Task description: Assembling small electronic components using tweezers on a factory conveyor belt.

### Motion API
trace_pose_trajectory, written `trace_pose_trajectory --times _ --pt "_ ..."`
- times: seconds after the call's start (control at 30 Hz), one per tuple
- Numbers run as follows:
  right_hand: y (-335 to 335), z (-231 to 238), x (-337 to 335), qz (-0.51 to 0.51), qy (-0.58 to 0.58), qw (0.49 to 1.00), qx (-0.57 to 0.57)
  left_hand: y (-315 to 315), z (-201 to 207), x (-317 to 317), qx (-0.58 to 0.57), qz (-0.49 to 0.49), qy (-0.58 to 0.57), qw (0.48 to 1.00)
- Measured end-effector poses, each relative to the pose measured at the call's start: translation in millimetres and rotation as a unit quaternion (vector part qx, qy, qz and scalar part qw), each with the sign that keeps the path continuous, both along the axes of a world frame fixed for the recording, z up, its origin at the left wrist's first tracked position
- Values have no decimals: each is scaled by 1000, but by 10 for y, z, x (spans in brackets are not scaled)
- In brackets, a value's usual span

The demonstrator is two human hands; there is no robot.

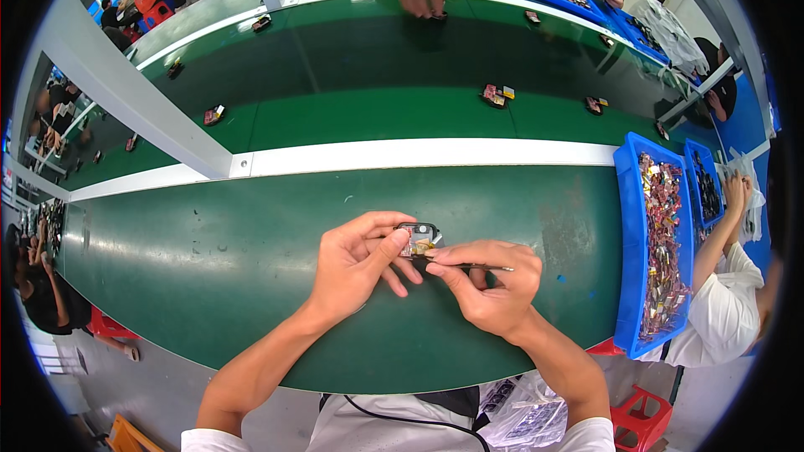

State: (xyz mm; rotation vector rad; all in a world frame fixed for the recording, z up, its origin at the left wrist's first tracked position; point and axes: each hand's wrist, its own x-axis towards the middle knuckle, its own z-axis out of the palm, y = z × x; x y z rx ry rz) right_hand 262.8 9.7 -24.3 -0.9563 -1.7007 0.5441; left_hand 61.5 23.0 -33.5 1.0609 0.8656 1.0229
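Note:
Over the green worktop (209, 285), my left hand (355, 266) pinches a small black casing (430, 228) between thumb and fingers. The casing faces up, showing a pale part and a bit of yellow inside; its finer details are too small to make out. Closed around a thin dark tool (492, 267), my right hand (496, 289) is just right of the casing. The tool's tip lies at the casing's lower edge, and its tapered back end sticks out to the right; whether it is a pair of tweezers I cannot tell.
At my right stands a blue tray (624, 243) heaped with small circuit parts, beside a smaller blue tray (702, 184) of black pieces. Beyond a white rail (419, 154), small assemblies (496, 96) lie on a green conveyor belt (335, 113). A grey post (138, 75) rises at left. Co-workers sit around.

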Motion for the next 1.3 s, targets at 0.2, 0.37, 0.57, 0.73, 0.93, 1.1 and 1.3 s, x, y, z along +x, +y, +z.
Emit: trace_pose_trajectory --times 0.2,0.37,0.57,0.73,0.93,1.1,1.3 --pt "1 10 -17 26 -50 997 55 -11 33 5 4 3 7 1000" --pt "-4 -1 -10 27 -61 996 64 -42 12 40 7 12 27 1000" --pt "15 -18 -23 27 -51 995 80 -74 -4 78 36 41 55 997" --pt "22 -55 -8 35 -64 992 107 -67 35 90 13 49 52 997" --pt "10 -55 -14 36 -98 986 130 -58 44 93 5 63 52 997" --pt "1 -68 -22 32 -103 985 132 -78 29 126 -2 78 62 995" --pt "-14 -78 -23 24 -123 980 155 -85 28 141 3 86 82 993"
